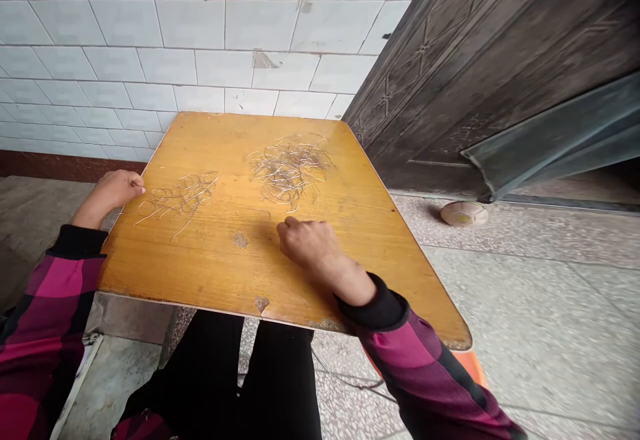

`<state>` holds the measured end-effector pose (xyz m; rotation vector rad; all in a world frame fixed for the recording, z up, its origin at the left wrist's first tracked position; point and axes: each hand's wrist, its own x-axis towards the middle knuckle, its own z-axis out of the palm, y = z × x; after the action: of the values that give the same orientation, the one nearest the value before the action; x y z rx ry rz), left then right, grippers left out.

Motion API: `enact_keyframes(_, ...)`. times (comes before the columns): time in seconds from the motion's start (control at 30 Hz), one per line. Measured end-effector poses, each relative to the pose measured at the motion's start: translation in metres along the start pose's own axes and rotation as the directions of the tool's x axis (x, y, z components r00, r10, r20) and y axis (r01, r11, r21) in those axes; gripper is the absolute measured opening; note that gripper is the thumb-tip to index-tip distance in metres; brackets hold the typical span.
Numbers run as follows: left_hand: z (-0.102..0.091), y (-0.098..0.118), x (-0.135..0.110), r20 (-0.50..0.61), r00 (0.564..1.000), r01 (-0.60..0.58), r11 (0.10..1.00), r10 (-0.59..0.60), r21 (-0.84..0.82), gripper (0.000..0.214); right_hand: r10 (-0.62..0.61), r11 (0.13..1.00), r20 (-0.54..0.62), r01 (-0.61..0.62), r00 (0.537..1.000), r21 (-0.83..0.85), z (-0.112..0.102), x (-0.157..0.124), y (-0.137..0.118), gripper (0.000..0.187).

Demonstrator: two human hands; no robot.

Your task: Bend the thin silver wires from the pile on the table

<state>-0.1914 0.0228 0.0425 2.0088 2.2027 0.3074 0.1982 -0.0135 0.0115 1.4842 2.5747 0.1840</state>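
Left hand (119, 189) at the table's left edge, just beside the small wire pile (187, 197). Fingers bent in; can't tell if they're closed on a wire. Right hand (311, 245) over the near-middle of the table (195, 267), on my side of the big wire pile (290, 170). Fingers curled under, tips hidden; can't tell what's in them. Loose wire (269, 214) just left of its knuckles. Big pile sits far side, right of small one, bare wood between. Tiled wall (210, 20) behind, dark door (440, 87) right.
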Motion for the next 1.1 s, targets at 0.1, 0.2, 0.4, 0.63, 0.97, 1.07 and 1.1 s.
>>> enact_keyframes(0.1, 0.001, 0.014, 0.007, 0.017, 0.999, -0.033, 0.998, 0.032, 0.056, 0.018, 0.098, 0.995, -0.07, -0.099, 0.993, -0.013, -0.007, 0.008, 0.016, 0.03)
enact_keyframes(0.2, 0.006, 0.039, 0.02, 0.002, 0.991, -0.132, 0.991, 0.132, 0.003, 0.019, 0.173, 0.985, -0.132, -0.175, 0.976, -0.006, -0.01, 0.021, 0.032, 0.031)
enact_keyframes(0.4, 0.037, 0.095, 0.06, -0.041, 0.978, -0.21, 0.962, 0.206, -0.172, 0.008, 0.31, 0.951, -0.269, -0.294, 0.912, 0.098, 0.009, 0.049, 0.063, 0.031)
enact_keyframes(0.63, 0.067, 0.145, 0.077, 0.034, 0.999, -0.027, 0.994, 0.03, -0.108, 0.021, 0.308, 0.944, -0.285, -0.253, 0.908, 0.213, 0.025, 0.049, 0.07, 0.032)
enact_keyframes(0.97, 0.035, 0.123, 0.058, -0.219, 0.973, -0.014, 0.935, -0.069, -0.354, 0.017, 0.224, 0.961, -0.262, -0.168, 0.939, 0.222, 0.026, 0.041, 0.059, 0.032)
enact_keyframes(1.07, 0.019, 0.114, 0.047, -0.308, 0.949, -0.087, 0.879, -0.071, -0.469, 0.017, 0.215, 0.96, -0.254, -0.157, 0.943, 0.232, 0.028, 0.04, 0.059, 0.032)
enact_keyframes(1.1, 0.013, 0.113, 0.043, -0.342, 0.937, -0.127, 0.835, -0.077, -0.536, 0.017, 0.213, 0.959, -0.253, -0.152, 0.944, 0.239, 0.028, 0.04, 0.059, 0.031)
